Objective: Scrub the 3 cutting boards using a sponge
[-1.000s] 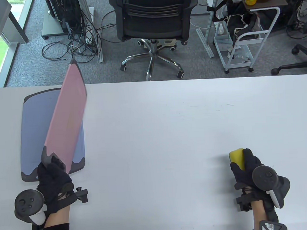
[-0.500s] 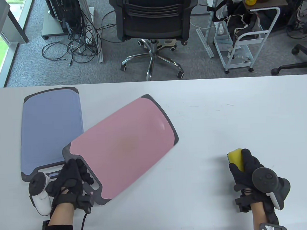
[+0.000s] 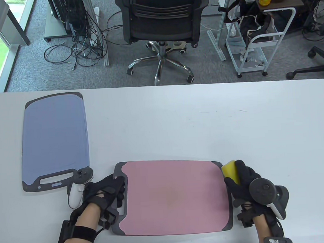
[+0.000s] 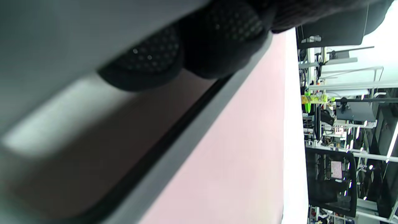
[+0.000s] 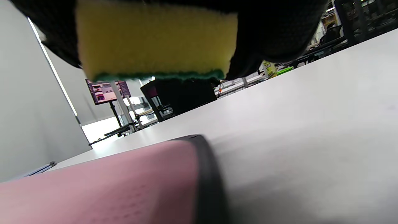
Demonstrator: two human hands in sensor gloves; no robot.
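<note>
The left hand (image 3: pixel 106 192) lies low at the near edge of the white table (image 3: pixel 178 126), palm down, its fingers curled through the handle slot at the left end of the pink cutting board (image 3: pixel 172 195) — the left wrist view shows gloved fingertips (image 4: pixel 214 40) wrapped over the grey rim. The forearm comes in slanting from the bottom left, the tracker jutting out towards the blue board. The right hand (image 3: pixel 242 182) sits at the pink board's far right corner, fingers closed round the yellow sponge (image 3: pixel 231 172). In the right wrist view the sponge's green scouring face points down and hangs just clear above the board's dark corner, not touching it.

A second ago the pink board stood on edge over the blue cutting board (image 3: pixel 54 139), gripped by its handle; half a second ago it lay angled across the table, overlapping the blue board. It now lies flat and lengthwise along the near edge, well apart from the blue board, which has not moved. The right hand has shifted left with the sponge — from open table to the board's corner.
</note>
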